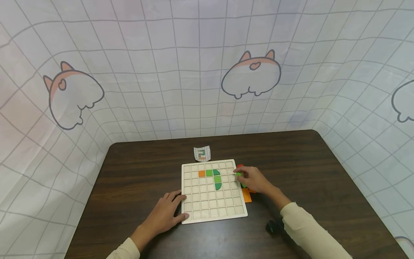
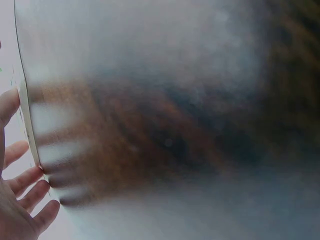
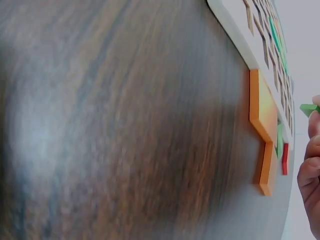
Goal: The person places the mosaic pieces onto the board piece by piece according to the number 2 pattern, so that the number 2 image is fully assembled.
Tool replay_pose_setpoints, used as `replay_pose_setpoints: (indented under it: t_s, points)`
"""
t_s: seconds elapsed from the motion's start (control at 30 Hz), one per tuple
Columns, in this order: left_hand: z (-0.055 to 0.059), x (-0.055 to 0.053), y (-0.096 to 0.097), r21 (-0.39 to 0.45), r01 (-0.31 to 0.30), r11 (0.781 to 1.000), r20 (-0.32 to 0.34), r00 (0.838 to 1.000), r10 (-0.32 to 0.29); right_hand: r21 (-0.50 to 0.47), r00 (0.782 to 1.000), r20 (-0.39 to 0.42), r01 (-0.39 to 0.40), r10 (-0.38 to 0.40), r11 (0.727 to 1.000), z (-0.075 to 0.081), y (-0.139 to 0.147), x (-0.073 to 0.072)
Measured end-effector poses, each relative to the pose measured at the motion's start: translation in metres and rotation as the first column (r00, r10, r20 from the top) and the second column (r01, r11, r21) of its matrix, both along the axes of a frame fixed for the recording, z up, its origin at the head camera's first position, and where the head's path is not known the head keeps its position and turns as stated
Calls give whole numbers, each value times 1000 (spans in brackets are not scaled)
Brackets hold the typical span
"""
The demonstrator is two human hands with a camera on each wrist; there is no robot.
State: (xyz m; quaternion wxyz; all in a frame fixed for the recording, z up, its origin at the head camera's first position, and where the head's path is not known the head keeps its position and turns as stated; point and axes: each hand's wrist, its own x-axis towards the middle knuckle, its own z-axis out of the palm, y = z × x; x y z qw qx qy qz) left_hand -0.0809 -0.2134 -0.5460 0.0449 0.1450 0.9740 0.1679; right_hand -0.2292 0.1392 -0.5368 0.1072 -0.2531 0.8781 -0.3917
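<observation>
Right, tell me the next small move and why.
Probably carry the green piece to the bare cell left of the lower dark green rounded piece: the right hand pinches it, the left hand touches the board, and the card seems to show a 2-like figure whose lower part the board lacks.

Small black object [image 1: 272, 227] on a dark wooden table [image 1: 136, 169], white grid-patterned cloth [image 1: 145, 72] with animal drawings [image 1: 252, 77] behind.
</observation>
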Motion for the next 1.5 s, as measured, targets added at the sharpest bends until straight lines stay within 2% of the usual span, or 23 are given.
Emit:
replay_pose_setpoints:
  t_s: [0.27,0.6,0.9,1.07,1.3,1.5]
  points:
    - [1,0,1,-4,4,1000,-2,1000,-4,-21,1000,14,-6,6,1000,2,-9,6]
    - [2,0,1,-11,-4,1000,8,1000,4,-22,999,-49,-7,6,1000,5,-19,11]
    - [1,0,1,-17,-5,1000,11,1000,5,-33,999,-36,-13,11,999,5,-24,14]
    - [1,-1,1,-18,-3,1000,11,1000,4,-39,1000,-1,-21,21,999,6,-27,15]
    - [2,0,0,-8,-1,1000,7,1000,1,-73,995,96,-30,37,997,6,-32,16]
    - [2,0,1,-3,-6,1000,10,1000,6,-82,993,108,-36,44,996,6,-37,18]
